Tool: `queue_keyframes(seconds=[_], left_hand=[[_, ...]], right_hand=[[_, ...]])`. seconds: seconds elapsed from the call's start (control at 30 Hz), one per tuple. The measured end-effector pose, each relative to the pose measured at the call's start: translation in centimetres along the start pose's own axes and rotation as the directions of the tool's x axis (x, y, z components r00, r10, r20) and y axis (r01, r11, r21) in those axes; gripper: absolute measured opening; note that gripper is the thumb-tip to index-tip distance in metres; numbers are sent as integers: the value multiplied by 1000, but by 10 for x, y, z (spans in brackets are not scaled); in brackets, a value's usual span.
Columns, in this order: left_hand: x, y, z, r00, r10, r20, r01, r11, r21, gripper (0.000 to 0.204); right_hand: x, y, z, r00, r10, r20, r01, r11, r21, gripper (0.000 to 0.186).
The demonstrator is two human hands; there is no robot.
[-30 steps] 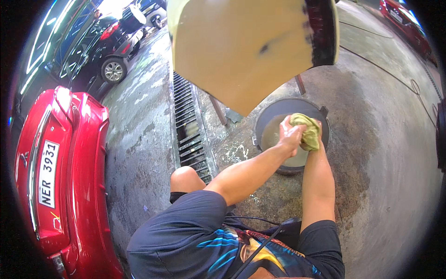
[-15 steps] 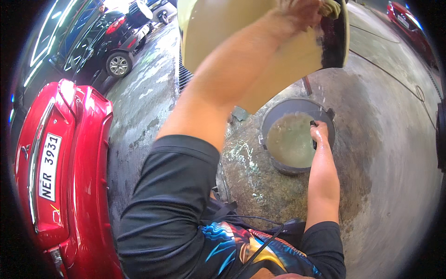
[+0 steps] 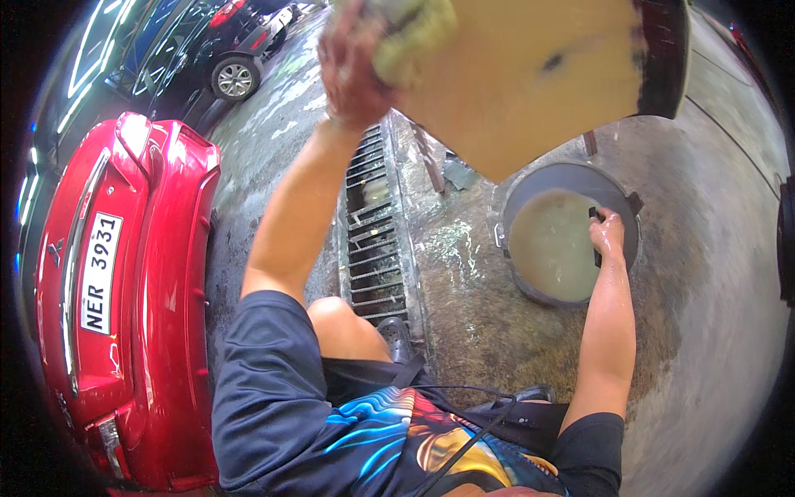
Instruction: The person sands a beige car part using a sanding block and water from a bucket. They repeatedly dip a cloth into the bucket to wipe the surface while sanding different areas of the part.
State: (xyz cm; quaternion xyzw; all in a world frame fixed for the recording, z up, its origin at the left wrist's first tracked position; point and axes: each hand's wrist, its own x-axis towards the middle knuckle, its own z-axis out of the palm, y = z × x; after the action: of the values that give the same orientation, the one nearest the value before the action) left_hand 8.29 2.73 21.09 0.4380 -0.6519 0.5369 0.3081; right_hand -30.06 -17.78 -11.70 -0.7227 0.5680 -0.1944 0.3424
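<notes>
Two hands apart: L hand (image 3: 354, 70), upper left-centre, blurred, fingers wrapped on yellow-green cloth (image 3: 414, 40) at left edge of car body panel (image 3: 530, 79); can't tell if cloth touches. R hand (image 3: 609, 234), right of centre, fingers gripping black block (image 3: 594, 214) over water tub (image 3: 570, 174), prob. so drips fall in. Tub's near panel's lower tip, likely for quick reach.

Well behind the right fingers (image 3: 605, 234) I see a dark short sleeve (image 3: 595, 451). Farther back, the dark T-shirt (image 3: 389, 435) shows blue waves, red and yellow, a thin black cable (image 3: 501, 417) crossing it. Dark shorts (image 3: 360, 371); the half-hidden shoe (image 3: 397, 338) is perhaps a clog.
</notes>
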Motion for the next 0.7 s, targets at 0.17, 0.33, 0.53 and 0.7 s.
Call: queue_keyframes(seconds=[0.17, 0.33, 0.53, 0.7], left_hand=[[-65, 60, -3, 962, 135, 236, -151, 987, 52, 29], [-17, 55, 6, 884, 357, 302, -362, 931, -41, 27], [133, 9, 37, 986, 122, 118, -108, 987, -117, 39], [211, 20, 85, 1000, 11, -26, -10, 999, 36, 35]], right_hand=[[2, -2, -1, 1000, -12, -10, 11, 999, -40, 41], [0, 0, -1, 1000, -14, -25, 13, 999, -30, 41], [-1, -1, -3, 1000, -22, -8, 22, 1000, 3, 42], [-2, -3, -6, 999, -43, -6, 44, 998, 43, 41]])
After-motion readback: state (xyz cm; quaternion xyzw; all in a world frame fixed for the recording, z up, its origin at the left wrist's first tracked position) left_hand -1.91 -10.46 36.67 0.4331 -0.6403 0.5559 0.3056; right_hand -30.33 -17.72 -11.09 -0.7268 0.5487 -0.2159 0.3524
